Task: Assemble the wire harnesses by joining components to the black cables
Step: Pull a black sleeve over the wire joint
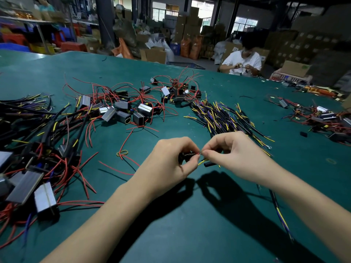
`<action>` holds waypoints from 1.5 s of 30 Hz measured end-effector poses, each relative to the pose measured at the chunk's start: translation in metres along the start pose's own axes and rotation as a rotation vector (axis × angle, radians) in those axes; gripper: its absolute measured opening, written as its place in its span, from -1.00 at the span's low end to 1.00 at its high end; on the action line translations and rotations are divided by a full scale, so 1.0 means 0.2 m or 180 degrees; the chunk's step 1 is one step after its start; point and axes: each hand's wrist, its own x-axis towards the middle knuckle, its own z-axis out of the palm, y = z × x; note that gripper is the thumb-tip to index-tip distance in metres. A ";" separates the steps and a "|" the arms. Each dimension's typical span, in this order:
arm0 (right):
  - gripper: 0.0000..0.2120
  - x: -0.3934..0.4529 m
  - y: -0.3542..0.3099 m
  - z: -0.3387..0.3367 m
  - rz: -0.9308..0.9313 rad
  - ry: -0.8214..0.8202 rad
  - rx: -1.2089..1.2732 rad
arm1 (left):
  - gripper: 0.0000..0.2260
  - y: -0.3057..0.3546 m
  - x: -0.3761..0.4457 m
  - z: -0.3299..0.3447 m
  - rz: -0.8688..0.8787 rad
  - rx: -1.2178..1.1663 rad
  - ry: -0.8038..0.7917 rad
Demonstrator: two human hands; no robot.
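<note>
My left hand (171,161) grips a small black component (187,156) just above the green table (190,224). A red wire tip (198,153) sticks out between my two hands. My right hand (230,154) pinches that wire tip from the right and also holds a black cable (209,164) with a yellow lead (201,162). The cable runs under my right wrist and trails down to the lower right (281,215). Both hands meet fingertip to fingertip over the middle of the table.
A pile of black cables with yellow and purple leads (224,118) lies behind my right hand. Grey-and-black components with red wires (123,109) fill the centre; joined ones heap at the left (38,168). A rubber band (122,153) lies nearby. Another person (243,61) sits across the table.
</note>
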 end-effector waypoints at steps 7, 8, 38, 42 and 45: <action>-0.87 -0.03 0.00 0.03 -0.1688 0.0748 -0.2236 | -0.87 0.04 0.01 0.01 -0.1007 -0.0726 -0.0208; -0.83 -0.03 0.00 0.05 -0.2153 0.0976 -0.2818 | -0.85 0.05 0.03 0.00 -0.1234 -0.1013 -0.0263; -0.87 0.02 -0.03 0.05 -0.2587 0.0334 -0.3700 | -0.83 0.01 0.05 -0.11 -0.1798 -0.1349 -0.0733; -0.91 0.05 -0.06 0.03 -0.1333 -0.0121 -0.1888 | -0.95 0.01 0.01 -0.10 -0.1038 -0.0692 -0.0472; -0.92 0.06 -0.05 -0.01 -0.0820 -0.0320 -0.1284 | -0.92 0.02 -0.01 -0.08 -0.0283 0.0126 -0.0311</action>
